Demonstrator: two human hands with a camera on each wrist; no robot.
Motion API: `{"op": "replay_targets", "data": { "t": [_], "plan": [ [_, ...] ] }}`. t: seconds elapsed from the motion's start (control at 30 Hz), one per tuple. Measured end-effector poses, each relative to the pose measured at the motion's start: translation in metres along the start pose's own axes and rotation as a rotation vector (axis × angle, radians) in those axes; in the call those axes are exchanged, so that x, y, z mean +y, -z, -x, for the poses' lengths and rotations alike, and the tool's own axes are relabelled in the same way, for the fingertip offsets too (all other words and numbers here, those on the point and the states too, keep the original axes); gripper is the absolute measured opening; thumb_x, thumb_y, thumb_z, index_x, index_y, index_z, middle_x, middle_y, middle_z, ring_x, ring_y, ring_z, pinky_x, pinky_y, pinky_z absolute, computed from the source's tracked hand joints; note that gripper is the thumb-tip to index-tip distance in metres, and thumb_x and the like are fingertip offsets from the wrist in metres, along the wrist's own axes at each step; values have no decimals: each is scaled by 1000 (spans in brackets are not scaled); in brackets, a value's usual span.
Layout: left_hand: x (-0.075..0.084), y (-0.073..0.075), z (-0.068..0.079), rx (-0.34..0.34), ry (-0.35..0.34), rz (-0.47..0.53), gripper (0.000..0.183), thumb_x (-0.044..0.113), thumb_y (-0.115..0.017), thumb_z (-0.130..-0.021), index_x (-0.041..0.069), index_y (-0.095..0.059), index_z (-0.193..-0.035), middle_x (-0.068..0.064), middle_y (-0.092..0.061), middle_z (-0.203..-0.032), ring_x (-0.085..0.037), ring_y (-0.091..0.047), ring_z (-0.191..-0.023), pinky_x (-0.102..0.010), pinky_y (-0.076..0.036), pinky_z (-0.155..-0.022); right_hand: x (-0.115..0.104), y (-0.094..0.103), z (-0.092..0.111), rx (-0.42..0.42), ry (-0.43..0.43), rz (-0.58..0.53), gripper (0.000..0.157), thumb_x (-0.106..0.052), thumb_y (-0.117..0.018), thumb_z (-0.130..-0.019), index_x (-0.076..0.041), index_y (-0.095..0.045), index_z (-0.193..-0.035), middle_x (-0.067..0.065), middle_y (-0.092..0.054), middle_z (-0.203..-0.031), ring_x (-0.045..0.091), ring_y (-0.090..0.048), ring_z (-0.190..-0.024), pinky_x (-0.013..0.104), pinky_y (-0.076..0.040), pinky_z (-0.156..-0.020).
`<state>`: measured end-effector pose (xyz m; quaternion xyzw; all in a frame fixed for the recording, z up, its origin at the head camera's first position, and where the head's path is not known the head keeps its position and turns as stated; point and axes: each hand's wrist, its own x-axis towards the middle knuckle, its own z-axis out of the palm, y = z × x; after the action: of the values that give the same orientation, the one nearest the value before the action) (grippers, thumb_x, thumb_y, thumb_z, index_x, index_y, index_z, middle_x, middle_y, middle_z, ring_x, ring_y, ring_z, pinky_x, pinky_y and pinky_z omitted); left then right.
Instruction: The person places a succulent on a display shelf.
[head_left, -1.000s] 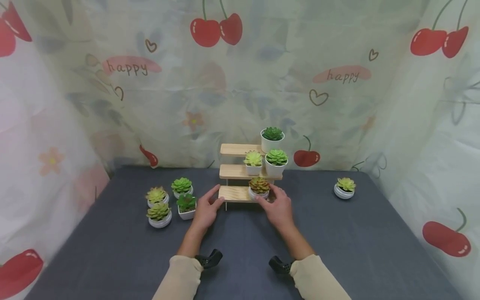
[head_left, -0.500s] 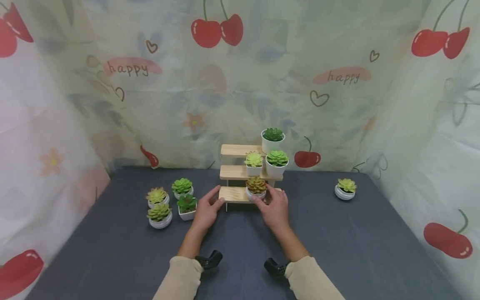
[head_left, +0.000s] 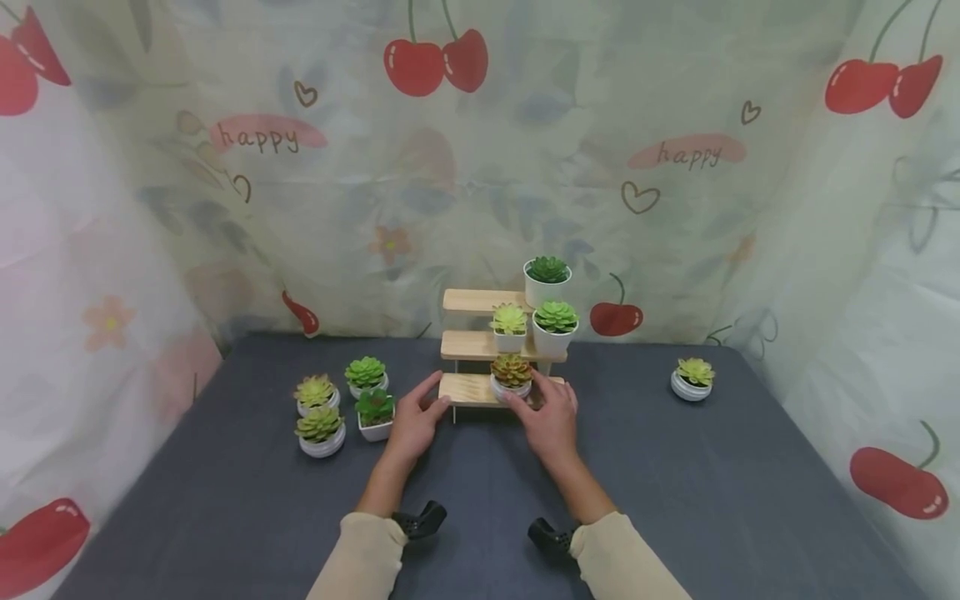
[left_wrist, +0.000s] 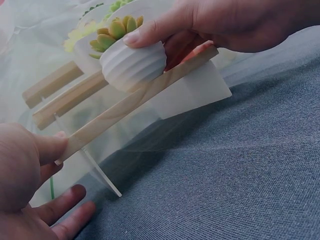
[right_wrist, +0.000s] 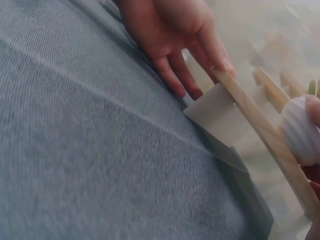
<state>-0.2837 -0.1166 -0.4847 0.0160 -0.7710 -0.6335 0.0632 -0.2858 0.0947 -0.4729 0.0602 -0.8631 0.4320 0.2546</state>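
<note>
A reddish-brown succulent in a ribbed white pot (head_left: 512, 388) stands on the lowest board of a three-tier wooden plant stand (head_left: 467, 387). My right hand (head_left: 551, 421) grips this pot from its right side, with the thumb on the front near the rim, as the left wrist view (left_wrist: 134, 65) shows. At the board's left end, my left hand (head_left: 411, 425) pinches the wood between thumb and index finger, its other fingers spread loosely below. On the middle board sit a pale green succulent (head_left: 510, 327) and a larger green one (head_left: 555, 327). A dark green succulent (head_left: 547, 282) occupies the top board's right end.
Several potted succulents cluster left of the stand, among them a dark green one in a square pot (head_left: 375, 415) close to my left hand and a yellow-green one (head_left: 321, 433). Another succulent (head_left: 692, 380) stands far right on the dark tablecloth (head_left: 480, 517). A printed curtain hangs behind.
The reddish-brown succulent has shifted a little left along the lowest board with my right hand, mostly in the first half second. My left hand keeps its place at the board's end.
</note>
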Motion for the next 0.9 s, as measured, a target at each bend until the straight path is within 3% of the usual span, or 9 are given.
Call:
{"op": "replay_targets", "data": {
  "t": [0.67, 0.9],
  "plan": [
    [0, 1, 0, 1, 8, 7, 50, 13, -62, -97, 12, -48, -145, -12, -48, -144, -29, -57, -118, -47, -46, -94, 10, 6, -2, 14, 83, -41, 51, -29, -83, -78, 0, -68, -117, 17, -68, -108, 33, -58, -105, 50, -34, -100],
    [0, 1, -1, -2, 9, 4, 50, 14, -62, -97, 12, -48, -145, -11, -47, -145, -29, -57, -118, -47, -46, -94, 10, 23, -5, 5, 56, -113, 41, -22, -83, -79, -5, -69, -113, 10, -71, -103, 28, -57, -104, 47, -42, -89]
  ]
}}
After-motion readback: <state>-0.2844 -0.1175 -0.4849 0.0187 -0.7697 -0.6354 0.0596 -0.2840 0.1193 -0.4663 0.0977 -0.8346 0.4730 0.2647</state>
